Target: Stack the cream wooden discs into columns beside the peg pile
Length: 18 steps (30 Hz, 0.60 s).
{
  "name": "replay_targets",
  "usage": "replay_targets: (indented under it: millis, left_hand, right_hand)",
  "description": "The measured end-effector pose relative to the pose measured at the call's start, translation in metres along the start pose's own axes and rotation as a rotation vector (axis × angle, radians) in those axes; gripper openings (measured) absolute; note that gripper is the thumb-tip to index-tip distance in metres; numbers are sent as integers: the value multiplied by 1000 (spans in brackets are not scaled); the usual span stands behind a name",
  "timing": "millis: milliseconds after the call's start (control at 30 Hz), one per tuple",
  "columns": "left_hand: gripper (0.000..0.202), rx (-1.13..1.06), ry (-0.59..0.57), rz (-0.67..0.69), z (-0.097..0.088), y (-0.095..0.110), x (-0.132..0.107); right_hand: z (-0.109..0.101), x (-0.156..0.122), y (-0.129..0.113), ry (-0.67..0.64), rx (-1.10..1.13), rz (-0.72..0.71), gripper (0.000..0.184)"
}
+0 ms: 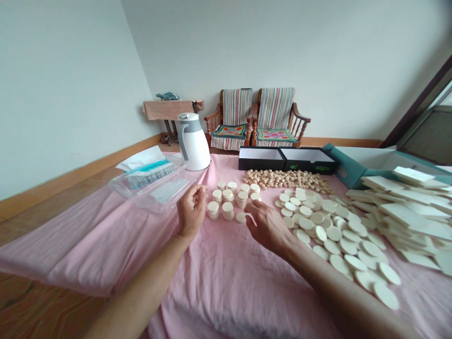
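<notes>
Pale round wooden discs stand in several short stacks (pixel 228 211) on the pink cloth in front of me. Left of these stacks, my left hand (pixel 192 210) is curled closed; its fingers hide whatever may be inside. My right hand (pixel 267 225) hovers at the right side of the stacks, thumb and fingers apart, with nothing visible between them. Just beside its fingertips lies a low disc (pixel 241 217), lower than its neighbours. A wide loose heap of the same discs (pixel 334 233) spreads to the right of that hand, partly behind the forearm.
Small wooden beads (pixel 282 179) lie behind the discs, before two black boxes (pixel 261 164). Square pale boards (pixel 406 214) are piled at right by a teal box (pixel 348 172). A white-grey jug (pixel 195 146) and a clear plastic tray (pixel 141 186) stand at left. Two chairs (pixel 237 110) are beyond.
</notes>
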State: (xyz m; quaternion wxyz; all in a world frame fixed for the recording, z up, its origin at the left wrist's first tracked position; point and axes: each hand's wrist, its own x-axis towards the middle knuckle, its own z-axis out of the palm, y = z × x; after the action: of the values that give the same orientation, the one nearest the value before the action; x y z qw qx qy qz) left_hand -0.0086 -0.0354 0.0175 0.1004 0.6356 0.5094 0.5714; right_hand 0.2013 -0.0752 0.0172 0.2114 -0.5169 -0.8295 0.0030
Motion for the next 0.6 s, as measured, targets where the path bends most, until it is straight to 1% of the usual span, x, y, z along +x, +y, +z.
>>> replay_targets:
  millis: [67, 133, 167, 233, 300, 400, 500, 600]
  left_hand:
    - [19, 119, -51, 126, -3, 5, 6]
    - [17, 234, -161, 210, -5, 11, 15]
    - [17, 296, -228, 227, -5, 14, 20]
    - [21, 430, -343, 223, -4, 18, 32]
    - [26, 575, -414, 198, 0, 21, 43]
    - [30, 755, -506, 181, 11, 26, 55]
    - [31, 851, -598, 185, 21, 29, 62]
    - [31, 887, -639, 192, 28, 29, 64]
  right_hand:
    - [-6, -2, 2, 33, 22, 35, 15]
    - [-12, -4, 6, 62, 49, 62, 16]
    - [-16, -5, 8, 74, 63, 74, 16]
    - [-22, -9, 13, 103, 90, 99, 17]
    - [-26, -12, 20, 141, 112, 123, 17]
    - [-25, -16, 32, 196, 122, 171, 17]
    - [-20, -17, 42, 204, 123, 194, 17]
    - [-17, -18, 47, 187, 131, 191, 19]
